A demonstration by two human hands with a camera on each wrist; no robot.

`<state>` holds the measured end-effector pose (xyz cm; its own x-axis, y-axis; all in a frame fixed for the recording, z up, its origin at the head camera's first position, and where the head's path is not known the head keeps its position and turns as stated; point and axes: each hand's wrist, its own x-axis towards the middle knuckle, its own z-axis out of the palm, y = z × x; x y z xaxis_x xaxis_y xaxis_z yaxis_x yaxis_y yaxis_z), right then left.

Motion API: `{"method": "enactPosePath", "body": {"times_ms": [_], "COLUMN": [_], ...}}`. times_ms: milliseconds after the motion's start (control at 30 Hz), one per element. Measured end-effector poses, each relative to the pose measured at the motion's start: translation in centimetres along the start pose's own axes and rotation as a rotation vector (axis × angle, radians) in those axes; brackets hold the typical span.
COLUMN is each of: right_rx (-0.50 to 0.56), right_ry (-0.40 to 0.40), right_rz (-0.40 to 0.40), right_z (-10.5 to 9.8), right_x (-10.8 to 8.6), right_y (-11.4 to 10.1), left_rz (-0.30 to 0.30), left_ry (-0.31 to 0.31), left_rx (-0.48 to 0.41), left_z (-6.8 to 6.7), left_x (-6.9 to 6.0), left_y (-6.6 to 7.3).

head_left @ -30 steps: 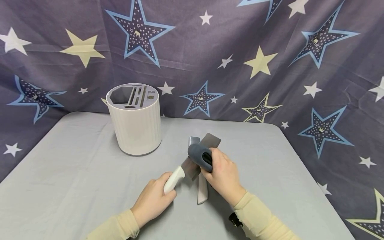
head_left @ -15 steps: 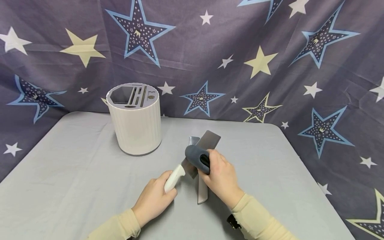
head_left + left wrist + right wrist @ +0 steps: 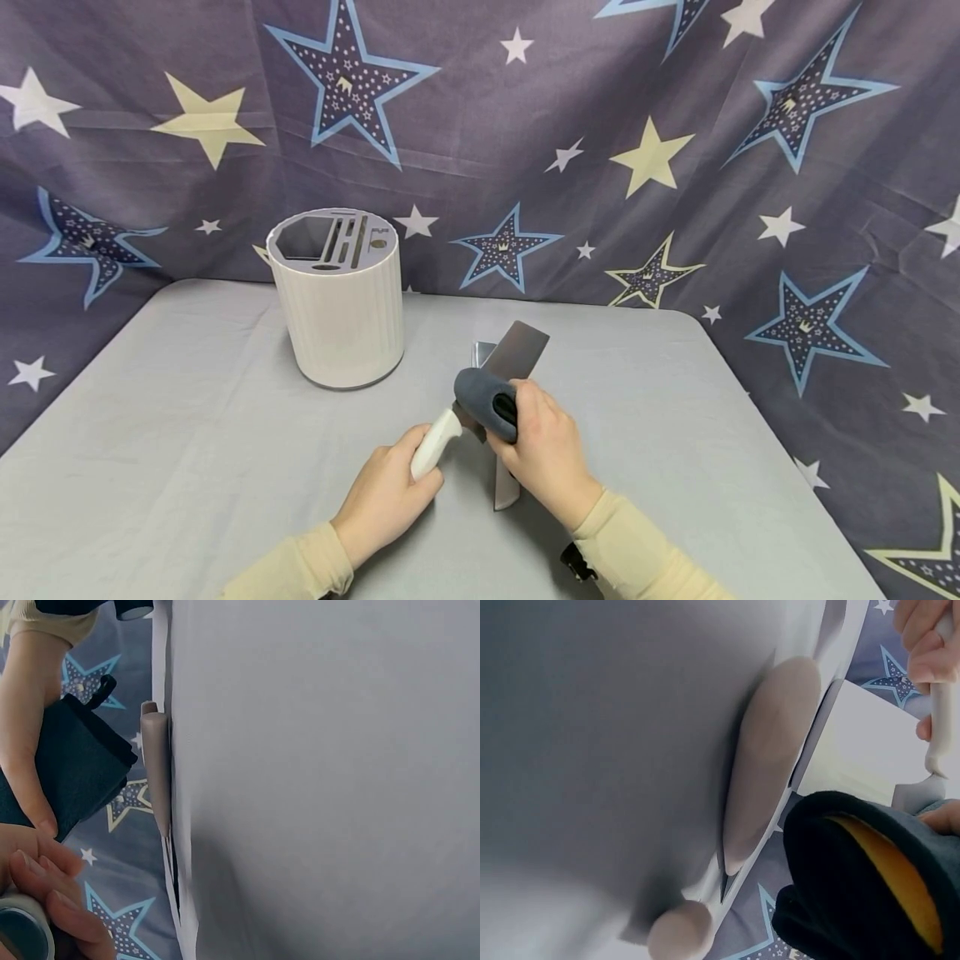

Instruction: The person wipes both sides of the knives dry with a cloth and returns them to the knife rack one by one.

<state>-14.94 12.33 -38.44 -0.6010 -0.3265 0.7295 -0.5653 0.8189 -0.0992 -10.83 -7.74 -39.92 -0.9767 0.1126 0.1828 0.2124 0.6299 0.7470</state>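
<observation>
In the head view my left hand point(image 3: 386, 496) grips the white handle point(image 3: 435, 446) of a broad-bladed knife, its blade point(image 3: 517, 350) slanting up to the right above the table. My right hand point(image 3: 547, 442) holds a folded dark blue-grey cloth point(image 3: 483, 398) against the blade near the handle end. Beneath them another knife lies on the table, its pale handle point(image 3: 506, 487) toward me and its blade tip point(image 3: 482, 352) partly covered. The right wrist view shows the cloth point(image 3: 855, 877) with an orange inside, beside the lying knife's handle point(image 3: 772, 750).
A white ribbed knife block point(image 3: 341, 321) with a slotted grey top stands at the back left of the grey table point(image 3: 187, 433). Behind the table hangs a dark curtain point(image 3: 465, 125) with stars. A second pale rounded handle end point(image 3: 681, 931) shows in the right wrist view.
My right hand and the cloth have slid down and left along the blade toward the handle, uncovering more of the blade's far end. My left hand has hardly moved.
</observation>
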Motion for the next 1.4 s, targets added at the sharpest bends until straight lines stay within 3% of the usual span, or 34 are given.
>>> {"method": "enactPosePath", "body": {"times_ms": [633,1400], "right_rx": [0.040,0.052], "right_ry": [0.010,0.006], "right_rz": [0.003,-0.023], "right_z": [-0.01,-0.17], "right_x": [-0.23,0.11], "right_y": [-0.83,-0.43], "left_rz": [0.017,0.030], "left_ry": [0.053,0.063], "left_rx": [0.009,0.012], "left_z": [0.11,0.28], "left_x": [0.07,0.17], "left_y": [0.13,-0.02]}}
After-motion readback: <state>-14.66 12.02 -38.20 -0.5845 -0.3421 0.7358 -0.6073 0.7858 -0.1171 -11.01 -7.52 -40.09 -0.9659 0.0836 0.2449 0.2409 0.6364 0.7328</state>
